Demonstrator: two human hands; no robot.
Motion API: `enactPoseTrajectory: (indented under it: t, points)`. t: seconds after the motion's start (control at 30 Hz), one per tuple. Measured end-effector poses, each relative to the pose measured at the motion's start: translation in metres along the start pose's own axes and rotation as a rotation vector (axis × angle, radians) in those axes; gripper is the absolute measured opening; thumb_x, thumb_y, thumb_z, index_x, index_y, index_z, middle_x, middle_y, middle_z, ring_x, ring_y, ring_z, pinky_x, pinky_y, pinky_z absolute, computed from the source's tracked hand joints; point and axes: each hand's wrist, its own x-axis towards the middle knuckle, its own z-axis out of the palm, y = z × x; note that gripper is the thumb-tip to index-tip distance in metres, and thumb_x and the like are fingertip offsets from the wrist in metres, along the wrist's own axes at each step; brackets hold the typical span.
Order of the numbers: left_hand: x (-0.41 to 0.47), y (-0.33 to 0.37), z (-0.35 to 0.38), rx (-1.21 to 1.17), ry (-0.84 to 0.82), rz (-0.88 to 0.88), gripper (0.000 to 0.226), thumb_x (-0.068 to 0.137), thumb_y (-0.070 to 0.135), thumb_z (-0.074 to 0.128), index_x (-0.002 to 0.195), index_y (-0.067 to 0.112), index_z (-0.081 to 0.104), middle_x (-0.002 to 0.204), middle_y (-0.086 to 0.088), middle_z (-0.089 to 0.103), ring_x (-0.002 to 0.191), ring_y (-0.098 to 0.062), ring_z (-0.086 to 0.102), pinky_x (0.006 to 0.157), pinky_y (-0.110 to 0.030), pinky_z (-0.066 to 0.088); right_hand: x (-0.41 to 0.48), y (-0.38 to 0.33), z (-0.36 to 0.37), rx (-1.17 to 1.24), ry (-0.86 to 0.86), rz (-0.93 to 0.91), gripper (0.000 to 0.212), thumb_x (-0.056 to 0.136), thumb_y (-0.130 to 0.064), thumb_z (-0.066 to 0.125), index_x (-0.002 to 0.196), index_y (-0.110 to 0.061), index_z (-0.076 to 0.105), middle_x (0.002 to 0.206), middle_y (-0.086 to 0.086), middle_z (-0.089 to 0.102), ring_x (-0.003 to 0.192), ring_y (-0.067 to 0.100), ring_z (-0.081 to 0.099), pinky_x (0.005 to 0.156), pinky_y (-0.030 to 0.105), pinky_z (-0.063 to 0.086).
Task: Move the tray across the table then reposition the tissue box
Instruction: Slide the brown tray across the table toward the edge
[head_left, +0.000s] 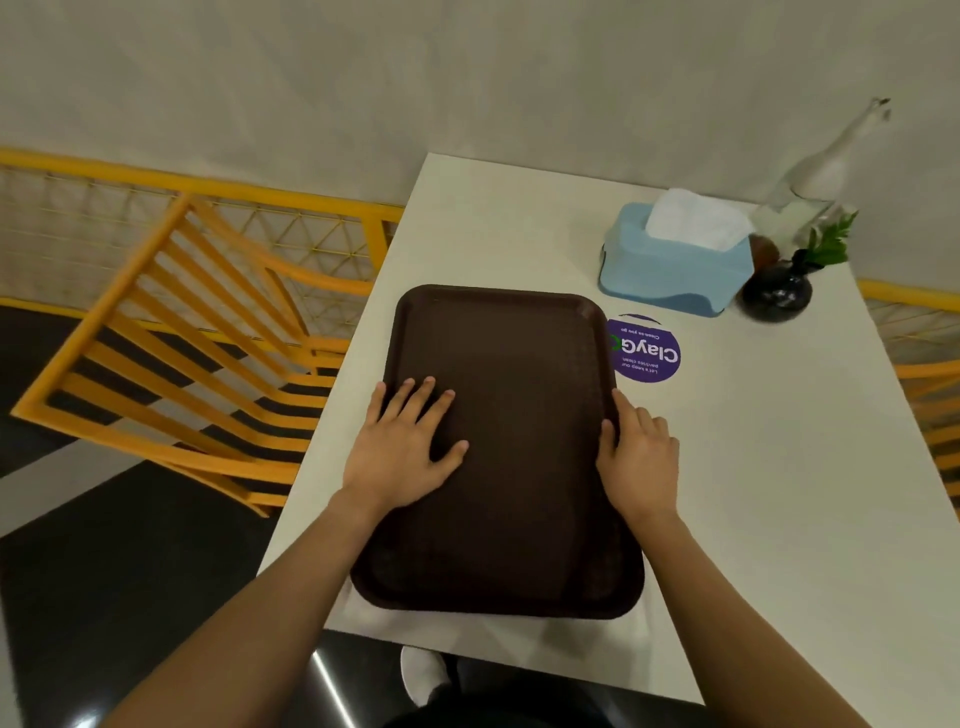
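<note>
Pressing the left hand (405, 447) flat on the dark brown plastic tray (509, 467), palm down, all 5 fingers spread wide across the tray's left half, wrist crossing the left rim. Bracing the right hand (641, 457) against the tray's right rim, fingers loosely curled and close together, thumb lying along the raised edge, knuckles resting out on the white table (779, 493); gripping or only touching the rim, cannot tell. Lying flat between the 2 hands, the tray, long side running away from the body, near edge reaching close to the table's near edge just behind the forearms. Sitting well beyond the right hand, toward the far right, the light blue tissue box (675, 270), upright, a white tissue (693, 221) sticking up out of its top, clear of the tray. Showing just ahead of the right hand's fingertips, a round purple sticker (647, 351) on the tabletop, its left side tucked under or against the tray's rim. Standing right of the tissue box, a small black vase (776, 296) holding a green sprig (831, 239), with a clear glass bottle (810, 187) behind it near the wall. Standing off beyond the left hand, past the table's edge, a yellow slatted chair (182, 353).
</note>
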Motion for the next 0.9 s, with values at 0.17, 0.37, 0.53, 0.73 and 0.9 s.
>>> enactPoseTrajectory:
  t: [0.17, 0.37, 0.53, 0.73, 0.9]
  points:
    - [0.027, -0.023, -0.008, 0.008, -0.005, 0.022, 0.081, 0.092, 0.08, 0.018, 0.16, 0.036, 0.025, 0.169, 0.003, 0.023, 0.156, -0.02, 0.011, 0.126, -0.047, -0.004, 0.017, -0.02, 0.006, -0.004, -0.016, 0.066, 0.048, 0.105, -0.034, 0.047, 0.149, -0.015, 0.047, 0.127, 0.011, 0.065, 0.114, 0.033, 0.059, 0.1, 0.051, 0.045]
    - [0.038, -0.073, -0.027, -0.024, 0.032, 0.073, 0.077, 0.098, 0.071, 0.026, 0.16, 0.025, 0.029, 0.166, 0.0, 0.029, 0.156, -0.017, 0.013, 0.127, -0.043, 0.0, 0.016, -0.065, 0.018, 0.024, -0.043, 0.121, 0.051, 0.105, -0.036, 0.048, 0.152, -0.017, 0.041, 0.136, 0.009, 0.059, 0.122, 0.031, 0.055, 0.105, 0.05, 0.042]
    - [0.038, -0.073, -0.032, -0.188, 0.218, -0.064, 0.059, 0.104, 0.049, 0.041, 0.152, 0.015, 0.044, 0.159, -0.009, 0.039, 0.151, -0.025, 0.028, 0.125, -0.049, 0.016, 0.018, -0.055, 0.014, 0.002, -0.124, 0.069, 0.063, 0.102, -0.046, 0.051, 0.156, -0.019, 0.032, 0.149, 0.01, 0.046, 0.135, 0.033, 0.044, 0.108, 0.053, 0.038]
    - [0.015, -0.077, -0.023, -0.158, 0.123, -0.201, 0.072, 0.104, 0.051, 0.037, 0.161, 0.009, 0.023, 0.167, -0.015, 0.024, 0.155, -0.03, 0.017, 0.125, -0.049, 0.014, 0.003, -0.052, 0.012, 0.019, -0.139, -0.004, 0.073, 0.101, -0.057, 0.044, 0.16, -0.02, 0.02, 0.162, 0.009, 0.031, 0.147, 0.033, 0.03, 0.118, 0.056, 0.026]
    - [-0.001, -0.081, -0.016, -0.2, 0.011, -0.177, 0.077, 0.105, 0.051, 0.035, 0.164, 0.011, 0.004, 0.172, -0.011, 0.004, 0.157, -0.027, 0.006, 0.126, -0.047, 0.01, -0.024, -0.063, 0.025, -0.04, -0.152, 0.016, 0.084, 0.1, -0.064, 0.034, 0.162, -0.016, 0.004, 0.17, 0.007, 0.01, 0.154, 0.03, 0.014, 0.122, 0.058, 0.011]
